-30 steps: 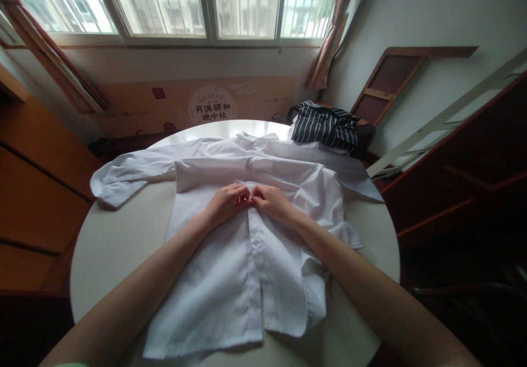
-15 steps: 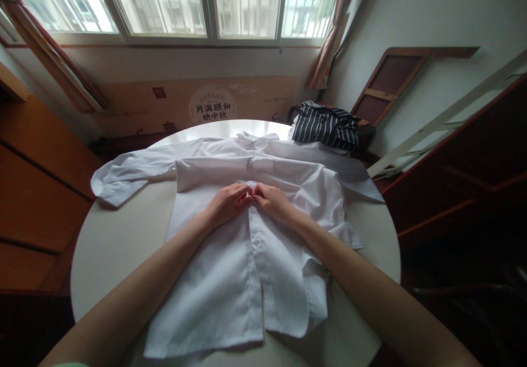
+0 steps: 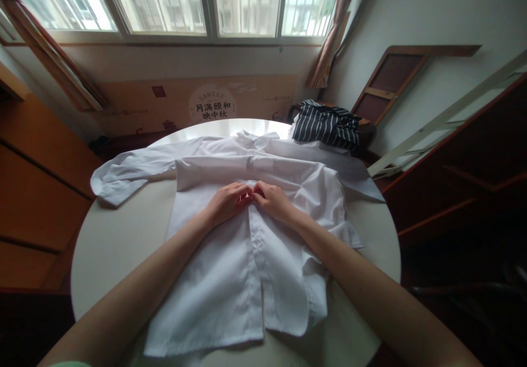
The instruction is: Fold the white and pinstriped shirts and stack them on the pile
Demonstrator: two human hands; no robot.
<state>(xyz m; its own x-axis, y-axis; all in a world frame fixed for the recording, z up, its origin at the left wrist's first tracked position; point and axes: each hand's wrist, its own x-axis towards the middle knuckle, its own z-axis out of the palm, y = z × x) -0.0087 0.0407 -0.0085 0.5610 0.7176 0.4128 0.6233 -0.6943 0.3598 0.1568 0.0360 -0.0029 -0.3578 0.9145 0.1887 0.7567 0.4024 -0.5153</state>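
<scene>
Almost nothing has moved since half a second ago: both hands and the cloth keep the same place, and only the fingers (image 3: 243, 188) seem to have shifted very slightly where they meet. White shirt (image 3: 209, 279) lies spread on the round counter (image 3: 115, 257), directly under the hands, with its collar (image 3: 257, 142) at the far side and its hem (image 3: 206, 346) toward the person. Its long axis therefore runs away from the body, and the front edges (image 3: 256, 257) follow this line, meeting at the fingers and parting near the hem. Left hand (image 3: 227, 199) comes from the left side of this line and right hand (image 3: 274, 200) from the right; both are equally near. On each hand the fingers are bent and pinched nearly closed, apparently on the shirt's front edge; whether a button is between them, I cannot tell. Striped cloth (image 3: 325, 122) sits beyond the right sleeve (image 3: 329, 161).
</scene>
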